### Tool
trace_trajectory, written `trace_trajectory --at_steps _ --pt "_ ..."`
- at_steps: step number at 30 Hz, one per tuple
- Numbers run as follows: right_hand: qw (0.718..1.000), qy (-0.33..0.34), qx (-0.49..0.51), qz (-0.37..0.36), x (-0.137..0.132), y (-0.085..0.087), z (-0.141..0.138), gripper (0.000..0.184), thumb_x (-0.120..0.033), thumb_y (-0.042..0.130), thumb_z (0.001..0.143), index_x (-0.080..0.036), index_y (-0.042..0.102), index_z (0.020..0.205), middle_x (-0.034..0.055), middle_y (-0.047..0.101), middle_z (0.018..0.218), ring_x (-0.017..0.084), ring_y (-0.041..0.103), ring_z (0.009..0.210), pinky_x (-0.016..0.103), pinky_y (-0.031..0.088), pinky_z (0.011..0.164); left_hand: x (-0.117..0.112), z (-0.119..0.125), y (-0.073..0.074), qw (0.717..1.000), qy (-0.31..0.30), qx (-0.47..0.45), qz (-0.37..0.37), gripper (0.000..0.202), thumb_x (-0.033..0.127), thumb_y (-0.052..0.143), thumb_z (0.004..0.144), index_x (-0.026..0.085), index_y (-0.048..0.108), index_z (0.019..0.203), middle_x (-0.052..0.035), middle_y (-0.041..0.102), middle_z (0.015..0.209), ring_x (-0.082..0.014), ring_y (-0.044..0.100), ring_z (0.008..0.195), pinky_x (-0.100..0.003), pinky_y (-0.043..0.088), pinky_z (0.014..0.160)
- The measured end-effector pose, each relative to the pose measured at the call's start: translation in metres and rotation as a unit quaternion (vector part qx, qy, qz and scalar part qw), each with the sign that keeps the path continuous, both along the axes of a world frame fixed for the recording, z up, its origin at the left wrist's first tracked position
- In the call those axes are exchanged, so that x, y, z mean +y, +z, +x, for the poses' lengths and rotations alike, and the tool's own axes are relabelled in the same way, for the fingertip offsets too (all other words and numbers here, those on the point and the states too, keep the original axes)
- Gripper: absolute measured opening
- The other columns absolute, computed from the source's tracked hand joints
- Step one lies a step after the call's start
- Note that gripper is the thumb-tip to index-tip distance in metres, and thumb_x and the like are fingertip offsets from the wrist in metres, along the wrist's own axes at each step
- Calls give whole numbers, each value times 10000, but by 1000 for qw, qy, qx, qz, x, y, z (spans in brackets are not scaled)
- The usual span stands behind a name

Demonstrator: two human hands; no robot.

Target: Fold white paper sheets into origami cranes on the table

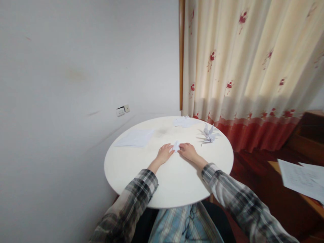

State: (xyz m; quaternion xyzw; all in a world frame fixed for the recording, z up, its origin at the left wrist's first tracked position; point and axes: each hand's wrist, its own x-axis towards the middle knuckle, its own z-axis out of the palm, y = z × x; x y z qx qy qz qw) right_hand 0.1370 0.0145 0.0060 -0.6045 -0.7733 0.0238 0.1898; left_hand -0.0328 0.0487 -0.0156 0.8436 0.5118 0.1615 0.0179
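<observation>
A small folded piece of white paper (176, 145) lies near the middle of the round white table (174, 182). My left hand (165, 153) grips its left edge between thumb and fingers. On the opposite side, my right hand (187, 151) pinches the right edge. Both hands rest low over the tabletop, with the paper between the fingertips. Folded white paper cranes (209, 135) sit in a cluster to the right, beyond my right hand.
A stack of white paper sheets (135, 138) lies at the table's left, and more white paper (184, 122) at the far edge. A wall with a socket (120, 111) borders the left. Written sheets (301, 177) lie on a wooden surface at right, below a curtain (243, 67).
</observation>
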Motion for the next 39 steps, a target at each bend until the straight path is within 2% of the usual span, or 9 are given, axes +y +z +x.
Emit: trace_trajectory --at_steps 5,10,15,20,24,31,39 --pt "1000 -22 10 5 5 -8 2 362 -384 494 807 -152 567 1075 111 559 1172 205 474 1109 293 331 902 -3 0 -1 1000 1 -2 14 414 374 338 877 154 486 1196 -113 455 1308 -225 379 1227 -369 285 1023" --pt "999 -11 33 9 7 -12 4 357 -365 502 800 -164 566 1089 88 561 1183 206 475 1112 296 326 922 -1 0 0 999 -10 -27 20 383 355 388 861 153 513 1161 -112 497 1264 -223 425 1185 -360 318 1003" --pt "995 -3 90 46 7 -12 5 386 -295 549 769 -139 535 1122 89 590 1139 193 506 1069 279 338 923 1 0 0 989 -48 -139 6 331 281 482 814 139 524 1110 -104 581 1149 -195 520 1072 -331 376 959" --pt "984 27 154 89 9 -16 6 438 -187 580 719 -147 487 1146 71 612 1097 172 530 1019 284 369 898 2 0 -3 950 -90 -294 -54 432 201 540 764 169 425 1180 -71 647 995 -154 601 912 -300 456 846" --pt "971 45 198 130 13 -20 7 504 -136 592 677 -160 459 1163 69 637 1028 187 550 974 325 393 879 3 0 -5 929 -99 -353 -45 466 170 580 719 193 419 1156 -40 660 898 -153 616 842 -308 473 797" --pt "967 41 207 143 14 -21 7 517 -138 649 622 -162 499 1116 83 641 986 210 567 936 351 418 843 1 1 0 922 -92 -376 -15 315 120 590 678 183 522 979 -35 648 879 -140 606 783 -288 478 759" --pt "959 58 226 158 12 -18 8 396 -135 651 647 -172 548 1027 51 666 934 202 575 896 335 412 827 2 1 2 941 -75 -330 27 160 114 544 696 173 566 842 -32 638 845 -145 591 773 -278 466 742"
